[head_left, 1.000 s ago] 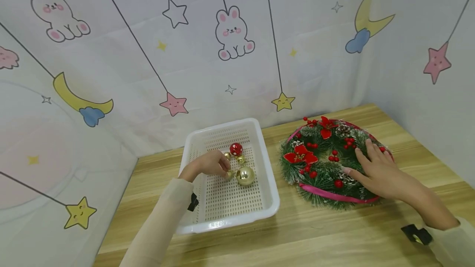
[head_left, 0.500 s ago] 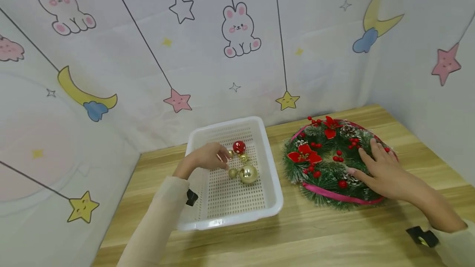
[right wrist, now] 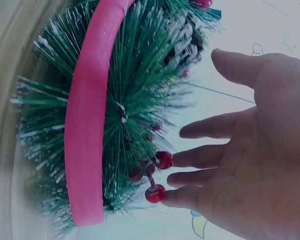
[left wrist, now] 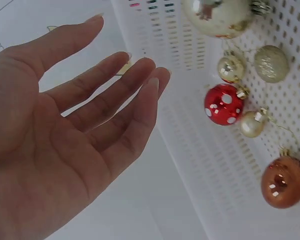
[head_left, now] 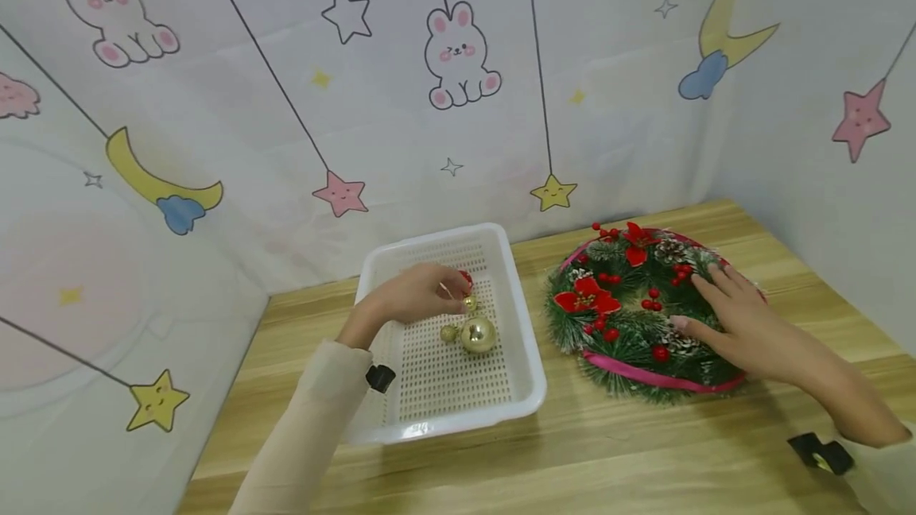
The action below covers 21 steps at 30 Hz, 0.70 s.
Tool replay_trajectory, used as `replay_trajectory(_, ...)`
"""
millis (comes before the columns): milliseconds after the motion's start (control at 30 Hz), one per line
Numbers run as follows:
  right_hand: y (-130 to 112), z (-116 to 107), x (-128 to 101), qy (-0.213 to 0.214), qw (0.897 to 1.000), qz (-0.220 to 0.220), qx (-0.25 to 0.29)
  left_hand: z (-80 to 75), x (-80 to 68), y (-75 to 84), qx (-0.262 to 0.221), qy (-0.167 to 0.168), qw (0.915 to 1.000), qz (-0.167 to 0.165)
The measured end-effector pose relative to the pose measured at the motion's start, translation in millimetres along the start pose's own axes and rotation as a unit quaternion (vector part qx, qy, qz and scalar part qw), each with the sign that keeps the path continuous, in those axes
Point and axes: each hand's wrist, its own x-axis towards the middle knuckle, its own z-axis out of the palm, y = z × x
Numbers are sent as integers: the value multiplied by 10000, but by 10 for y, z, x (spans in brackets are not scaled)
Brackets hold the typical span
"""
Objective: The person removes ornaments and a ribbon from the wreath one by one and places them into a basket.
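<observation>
In the head view my left hand [head_left: 422, 292] hovers over a white perforated plastic basket [head_left: 458, 421], fingers loosely curved. The left wrist view shows nothing in its palm. Christmas baubles lie in the basket: a large shiny gold ball [head_left: 478, 335], a small glittery gold ball [head_left: 448, 333], a red ball with white dots [left wrist: 224, 104], a copper-coloured ball [left wrist: 284, 181] and smaller gold ones. The hand partly hides the red ball in the head view. My right hand [head_left: 751, 332] rests with spread fingers on the right side of a Christmas wreath [head_left: 630, 332], fingertips by red berries [right wrist: 155, 193].
Both things stand on a wood-grain table [head_left: 594, 451], basket at centre, wreath to its right. A pale cloth backdrop [head_left: 286, 133] printed with rabbits, stars and moons rises behind the table and along its sides. Red poinsettias [head_left: 588, 296] and a pink ribbon [head_left: 651, 377] trim the wreath.
My left hand has moved from beside the small glittery gold ball toward the back of the basket, now over the red ball. The right hand stays on the wreath.
</observation>
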Motion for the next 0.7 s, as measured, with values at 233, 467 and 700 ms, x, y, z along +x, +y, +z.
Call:
replay_trajectory(233,62,-134,-5,220,9993,203,213,-87,127,255,-262,86,9988,398)
replay_trajectory(467,133,-230,-57,425,9971,554,307,-137,332,416,-367,63,9985,407)
replay_trajectory(700,287,-309,-58,703,9940,840,63,-184,503,549,-491,208,9972,531)
